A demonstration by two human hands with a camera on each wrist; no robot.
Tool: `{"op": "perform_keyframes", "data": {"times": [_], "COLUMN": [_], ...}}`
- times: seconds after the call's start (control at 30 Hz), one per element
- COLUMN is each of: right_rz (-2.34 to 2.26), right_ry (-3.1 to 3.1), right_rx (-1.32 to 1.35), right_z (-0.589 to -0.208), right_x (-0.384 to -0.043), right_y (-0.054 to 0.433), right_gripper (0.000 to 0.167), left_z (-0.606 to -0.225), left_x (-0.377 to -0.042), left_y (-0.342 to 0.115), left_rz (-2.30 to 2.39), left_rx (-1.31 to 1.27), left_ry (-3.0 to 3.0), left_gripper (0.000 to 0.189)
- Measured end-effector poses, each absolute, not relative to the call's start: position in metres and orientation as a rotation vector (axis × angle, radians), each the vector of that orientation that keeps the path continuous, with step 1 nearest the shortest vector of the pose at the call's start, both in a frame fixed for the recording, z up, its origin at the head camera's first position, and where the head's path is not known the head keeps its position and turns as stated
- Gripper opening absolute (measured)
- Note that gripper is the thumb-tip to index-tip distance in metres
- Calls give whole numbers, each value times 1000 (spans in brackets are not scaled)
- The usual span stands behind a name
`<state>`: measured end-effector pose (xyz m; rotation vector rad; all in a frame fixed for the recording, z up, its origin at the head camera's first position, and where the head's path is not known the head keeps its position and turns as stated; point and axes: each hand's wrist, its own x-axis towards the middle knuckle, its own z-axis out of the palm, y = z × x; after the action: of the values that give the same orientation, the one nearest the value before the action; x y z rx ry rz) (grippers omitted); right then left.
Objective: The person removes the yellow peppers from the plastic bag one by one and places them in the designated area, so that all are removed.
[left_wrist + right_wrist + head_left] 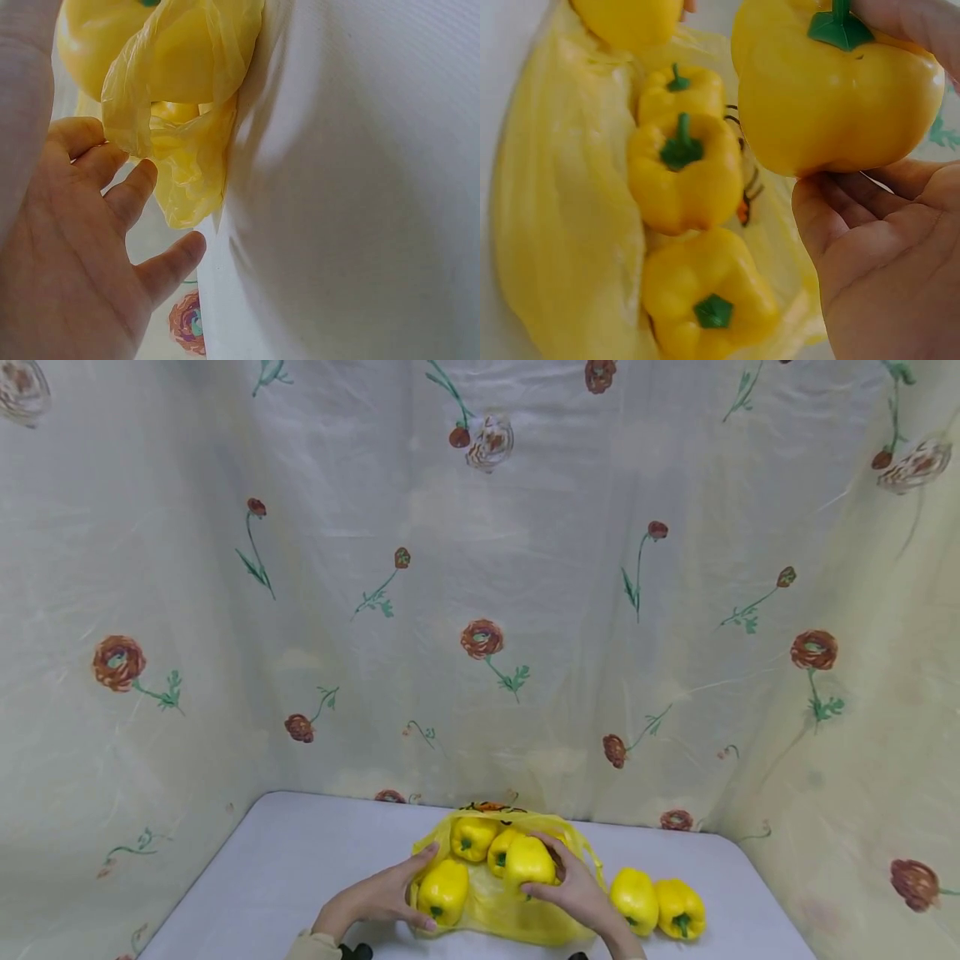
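Note:
A yellow bell pepper (529, 862) with a green stem is gripped between the thumb and fingers of my right hand (576, 888), over the opening of a yellow plastic bag (495, 920). Inside the bag several more yellow bell peppers (684, 176) sit in a row in the right wrist view. My left hand (384, 890) is at the bag's left edge, beside a yellow bell pepper (443, 893) there. Its fingers are spread, and fingertips (144, 174) are against or very near the bag's loose plastic in the left wrist view.
Two yellow bell peppers (681, 910) lie side by side on the white table (300, 843), right of the bag. Small dark round objects (363, 952) show at the table's near edge. A flower-printed curtain (547, 693) encloses the back and sides.

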<state>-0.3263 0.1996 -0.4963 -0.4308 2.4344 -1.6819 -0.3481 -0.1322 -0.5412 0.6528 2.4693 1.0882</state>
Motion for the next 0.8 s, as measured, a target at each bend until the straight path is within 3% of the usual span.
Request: {"op": "perform_keyframes", "data": {"times": [0.8], "right_rz": [-1806], "right_ry": [2548], "right_rx": [-272], "right_z": [-480], "right_x": [-323], "right_y": [239], "right_gripper": [77], "left_z": [-543], "left_x": [-348], "left_y": [-133], "left_rz": [1078], "left_rx": [622], "left_ry": [2479], "left_gripper": [113]}}
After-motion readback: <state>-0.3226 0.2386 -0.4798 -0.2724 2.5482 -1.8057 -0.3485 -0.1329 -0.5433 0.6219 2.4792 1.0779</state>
